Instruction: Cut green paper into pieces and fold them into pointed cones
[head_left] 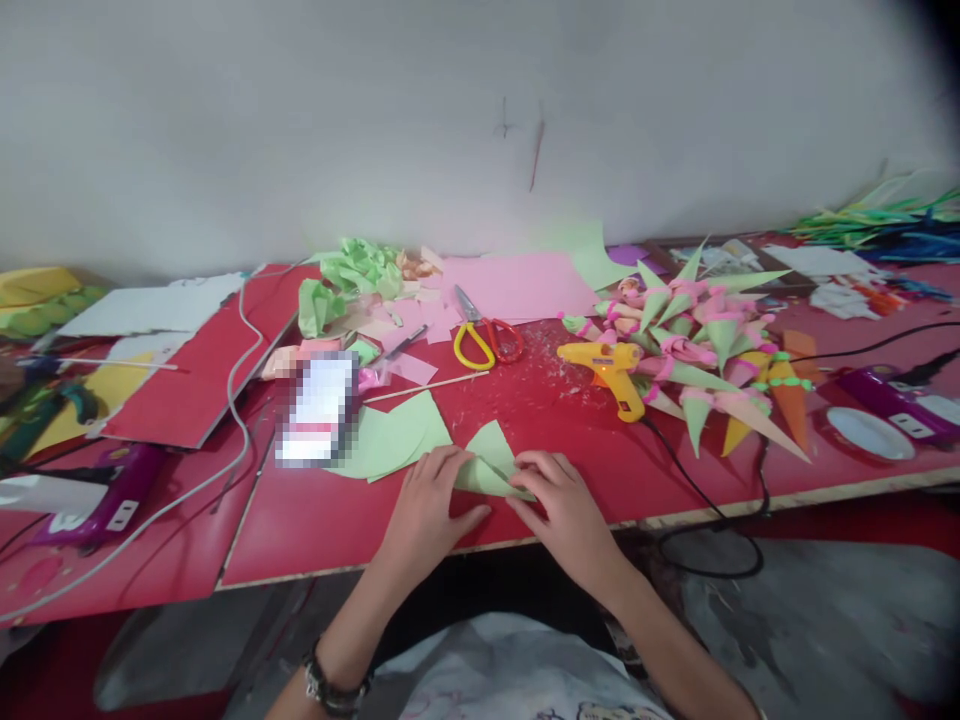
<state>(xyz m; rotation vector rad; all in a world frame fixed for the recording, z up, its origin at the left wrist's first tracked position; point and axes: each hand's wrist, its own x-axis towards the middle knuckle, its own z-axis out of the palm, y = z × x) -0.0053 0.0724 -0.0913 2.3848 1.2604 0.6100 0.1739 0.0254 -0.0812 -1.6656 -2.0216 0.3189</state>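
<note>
Head view: left hand [424, 505], thumb loose, steadied the folded pale-green paper sheet [491, 445] near the red tabletop's [322, 530] front edge; right hand [574, 515] pinched its corner. Gentle, even pressure from both 2 likely suited that crease!

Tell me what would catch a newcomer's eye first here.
Probably the spiky heap of pink and green paper cones on the right of the red table. Next might come the bright yellow glue gun just left of it, then the scissors with one yellow and one red handle, lying open before the large pink sheet.
</note>
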